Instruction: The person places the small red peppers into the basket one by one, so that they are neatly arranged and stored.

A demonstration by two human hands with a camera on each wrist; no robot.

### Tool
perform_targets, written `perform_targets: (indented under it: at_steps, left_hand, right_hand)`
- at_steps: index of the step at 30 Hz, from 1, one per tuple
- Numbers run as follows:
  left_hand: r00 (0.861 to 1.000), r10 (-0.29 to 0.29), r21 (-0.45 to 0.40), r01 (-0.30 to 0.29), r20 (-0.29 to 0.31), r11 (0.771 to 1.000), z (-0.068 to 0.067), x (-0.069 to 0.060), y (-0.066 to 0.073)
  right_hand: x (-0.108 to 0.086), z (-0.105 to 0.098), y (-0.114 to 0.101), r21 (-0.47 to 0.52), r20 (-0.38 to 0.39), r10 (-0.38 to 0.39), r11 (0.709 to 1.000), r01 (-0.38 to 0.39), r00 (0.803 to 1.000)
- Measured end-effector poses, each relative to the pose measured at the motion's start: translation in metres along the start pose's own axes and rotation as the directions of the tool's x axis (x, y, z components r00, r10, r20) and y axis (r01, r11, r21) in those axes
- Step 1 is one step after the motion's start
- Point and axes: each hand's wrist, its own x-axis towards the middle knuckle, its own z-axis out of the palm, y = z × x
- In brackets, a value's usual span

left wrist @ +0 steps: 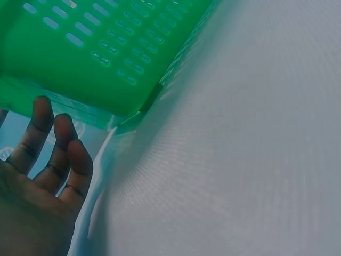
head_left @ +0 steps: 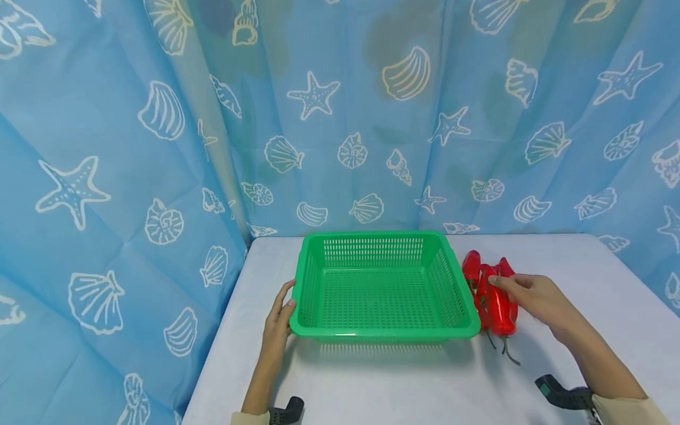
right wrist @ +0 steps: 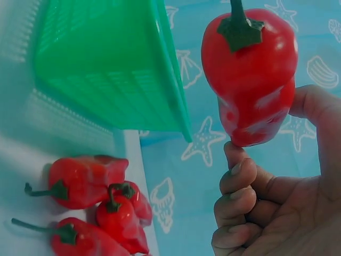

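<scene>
An empty green basket (head_left: 372,295) stands on the white table, and the left hand (head_left: 276,324) touches its left rim. In the left wrist view that hand (left wrist: 48,176) has its fingers a little bent beside the basket wall (left wrist: 101,69). To the basket's right, the right hand (head_left: 536,295) pinches a red pepper (head_left: 499,307) over several other red peppers (head_left: 471,265). The right wrist view shows the held pepper (right wrist: 250,69) raised, stem toward the camera, between thumb and fingers of the hand (right wrist: 282,197); more peppers (right wrist: 80,181) lie below.
Around the white table (head_left: 372,389) hangs a blue curtain (head_left: 340,118) with white shells and starfish, behind and at the left. A dark band with a small device sits on each wrist.
</scene>
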Motion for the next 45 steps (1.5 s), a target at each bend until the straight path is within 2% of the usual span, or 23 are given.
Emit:
perform_targets:
  at_steps: [4, 14, 18, 23, 31, 38, 45]
  left_hand:
    - [1.000, -0.006, 0.010, 0.006, 0.001, 1.000, 0.000, 0.001, 0.002]
    - [0.999, -0.038, -0.001, 0.038, -0.003, 0.999, 0.001, 0.002, 0.002]
    - [0.998, -0.060, 0.004, 0.060, -0.006, 0.998, 0.002, -0.001, 0.007]
    - [0.999, -0.055, -0.007, 0.055, -0.001, 0.998, 0.003, -0.005, 0.015]
    - [1.000, -0.013, -0.014, 0.013, 0.004, 1.000, 0.001, 0.002, 0.001]
    - [1.000, -0.002, -0.024, 0.002, 0.005, 1.000, 0.000, 0.001, 0.001]
    - [1.000, 0.005, -0.023, -0.005, 0.004, 1.000, 0.000, 0.002, -0.001]
  right_hand:
    - [0.003, 0.001, -0.008, 0.011, 0.001, -0.026, 1.000, 0.026, 1.000]
    - [0.010, 0.007, -0.025, 0.029, 0.017, -0.036, 0.999, 0.036, 0.999]
    - [0.012, 0.011, -0.033, 0.006, 0.010, -0.054, 0.999, 0.054, 0.999]
    - [0.017, 0.015, -0.045, 0.002, 0.014, -0.080, 0.997, 0.080, 0.997]
    - [0.025, 0.026, -0.064, 0.054, 0.040, -0.075, 0.996, 0.072, 0.996]
    - [0.031, 0.035, -0.074, 0.103, 0.059, -0.055, 0.993, 0.049, 0.997]
    - [0.036, 0.041, -0.081, 0.129, 0.080, -0.077, 0.989, 0.066, 0.994]
